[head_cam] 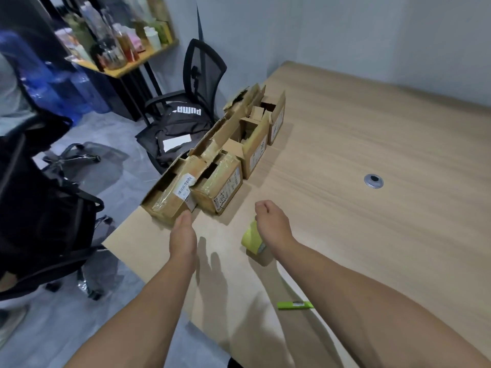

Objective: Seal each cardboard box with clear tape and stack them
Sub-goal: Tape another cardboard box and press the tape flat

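While no box is yet sealed or stacked, four cardboard boxes stand in a row along the left edge of the table point(372, 123), flaps up or ajar. They are the nearest box point(166, 201), the second box point(220, 188) touching it, the third box point(253, 152) and the far box point(276, 120). Old tape and shipping labels remain on the near two. The row keeps each box within reach and leaves the middle of the table as working ground, which I judge deliberate.

Left hand point(183, 232): fingers straight and together, tips at the near corner of the nearest box; contact cannot be confirmed. I judge it a reach to draw that box in or to press its flaps down.

Right hand point(269, 219): fingers curled, knuckles up, directly above the tape roll point(251, 239), which has a yellow-green core and sits under the wrist, near the second box. Whether the hand grips the roll cannot be told.

A green cutter or pen point(295, 304) lies beside the right forearm, presumably for severing tape.

Surface: pale wood-grain top with a metal cable grommet point(373, 181) to the right.

Room: grey floor, plain wall, a mesh office chair point(202, 67) bearing a black bag point(180, 123), a shelf point(148, 57) of bottles, and blue water jugs point(71, 83).
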Tool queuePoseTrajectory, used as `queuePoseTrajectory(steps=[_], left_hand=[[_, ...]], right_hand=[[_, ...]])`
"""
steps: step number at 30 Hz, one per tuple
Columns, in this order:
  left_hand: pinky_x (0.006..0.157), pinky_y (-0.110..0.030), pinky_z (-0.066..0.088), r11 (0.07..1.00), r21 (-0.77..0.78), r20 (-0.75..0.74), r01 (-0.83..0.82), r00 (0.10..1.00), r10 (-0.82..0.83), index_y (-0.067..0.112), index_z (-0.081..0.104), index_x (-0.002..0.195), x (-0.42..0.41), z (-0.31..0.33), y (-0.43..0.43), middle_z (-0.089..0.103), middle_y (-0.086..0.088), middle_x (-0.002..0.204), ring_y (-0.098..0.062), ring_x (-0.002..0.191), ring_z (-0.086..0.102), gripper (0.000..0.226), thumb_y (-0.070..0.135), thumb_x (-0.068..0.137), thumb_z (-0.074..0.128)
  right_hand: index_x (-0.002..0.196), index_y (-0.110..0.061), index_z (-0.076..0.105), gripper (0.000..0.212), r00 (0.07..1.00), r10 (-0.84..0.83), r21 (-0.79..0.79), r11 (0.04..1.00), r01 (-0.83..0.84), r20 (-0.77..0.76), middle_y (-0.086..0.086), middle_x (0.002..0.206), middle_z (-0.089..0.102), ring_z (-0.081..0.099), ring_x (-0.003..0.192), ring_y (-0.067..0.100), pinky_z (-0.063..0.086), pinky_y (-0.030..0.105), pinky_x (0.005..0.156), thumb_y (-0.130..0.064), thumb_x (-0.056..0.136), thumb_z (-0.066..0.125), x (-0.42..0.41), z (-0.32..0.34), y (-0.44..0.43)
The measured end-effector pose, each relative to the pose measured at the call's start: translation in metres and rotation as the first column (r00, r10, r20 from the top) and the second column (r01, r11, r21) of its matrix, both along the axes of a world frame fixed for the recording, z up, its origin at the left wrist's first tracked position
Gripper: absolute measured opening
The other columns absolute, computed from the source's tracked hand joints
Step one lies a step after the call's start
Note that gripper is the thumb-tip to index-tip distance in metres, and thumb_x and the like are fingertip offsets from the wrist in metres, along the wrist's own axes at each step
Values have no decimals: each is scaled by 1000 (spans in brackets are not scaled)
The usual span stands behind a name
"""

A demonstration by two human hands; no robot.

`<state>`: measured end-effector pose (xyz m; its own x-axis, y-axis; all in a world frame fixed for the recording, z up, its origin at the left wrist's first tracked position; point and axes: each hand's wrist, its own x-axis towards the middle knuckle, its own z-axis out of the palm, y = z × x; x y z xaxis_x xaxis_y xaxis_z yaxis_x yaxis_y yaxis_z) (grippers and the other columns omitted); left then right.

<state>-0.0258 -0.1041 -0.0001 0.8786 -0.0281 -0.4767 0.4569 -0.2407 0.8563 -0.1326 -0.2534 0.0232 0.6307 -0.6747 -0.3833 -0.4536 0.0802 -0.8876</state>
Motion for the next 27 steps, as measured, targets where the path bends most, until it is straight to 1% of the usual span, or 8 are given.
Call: queuePoseTrajectory(steps=[5, 9, 12, 19, 21, 23, 25, 27], left_hand=[[114, -42, 36, 996, -48, 6, 71, 998, -70, 22, 53, 142, 46, 3, -11, 52, -9, 146, -27, 136, 46, 45, 44, 104, 41], [114, -58, 35, 992, -17, 11, 126, 992, -126, 17, 50, 139, 66, 1, -18, 47, -17, 147, -37, 137, 43, 59, 54, 94, 40], [112, -65, 29, 980, 29, 29, 198, 980, -199, 10, 46, 133, 76, -2, -21, 45, -23, 143, -47, 135, 39, 78, 67, 81, 37], [116, -50, 35, 969, 77, 46, 235, 970, -239, 22, 60, 134, 87, 3, -27, 60, -3, 139, -23, 131, 53, 67, 65, 89, 37], [115, -50, 36, 969, 76, 58, 233, 970, -238, 13, 61, 131, 87, 3, -29, 60, -10, 136, -28, 129, 54, 59, 55, 99, 38], [112, -48, 38, 969, 90, 68, 229, 969, -236, 6, 61, 127, 89, 1, -30, 60, -17, 132, -33, 125, 54, 54, 48, 104, 36], [109, -49, 39, 967, 104, 80, 233, 967, -242, 6, 62, 124, 89, 0, -31, 60, -19, 128, -35, 122, 55, 53, 48, 103, 35], [110, -51, 40, 967, 99, 87, 237, 966, -245, 12, 64, 123, 87, -1, -32, 61, -16, 126, -34, 120, 55, 54, 52, 100, 36]], right_hand=[[108, -12, 59, 34, 997, -16, 99, 995, 23, -77, 5, 109, 60, 55, 102, 24, 44, 37, 87, -36, 107, 35, 45, -2, 11], [83, -18, 50, 32, 996, -47, 49, 997, 51, -77, 1, 90, 55, 57, 93, 23, 37, 31, 64, -35, 106, 36, 74, -3, 18], [94, -17, 53, 28, 995, -57, 69, 996, 63, -83, 2, 95, 54, 52, 92, 23, 37, 32, 65, -34, 107, 34, 92, -5, 19], [132, -18, 59, 46, 995, -46, 213, 975, 63, -85, -5, 119, 55, 53, 111, 20, 50, 27, 78, -43, 106, 31, 122, -10, 19], [130, -28, 60, 64, 992, -80, 262, 959, 103, -96, 1, 129, 63, 59, 117, 28, 55, 46, 96, -66, 86, 32, 133, -23, 25], [120, -34, 61, 73, 990, -122, 284, 949, 136, -68, 1, 115, 65, 59, 109, 31, 50, 56, 102, -76, 69, 30, 142, -60, 23], [109, -33, 62, 63, 988, -130, 283, 947, 149, -86, -3, 93, 56, 52, 94, 26, 51, 50, 98, -73, 73, 31, 144, -57, 24], [121, -29, 62, 64, 986, -149, 304, 938, 165, -76, 0, 98, 56, 55, 96, 29, 54, 42, 88, -66, 78, 33, 142, -44, 25]])
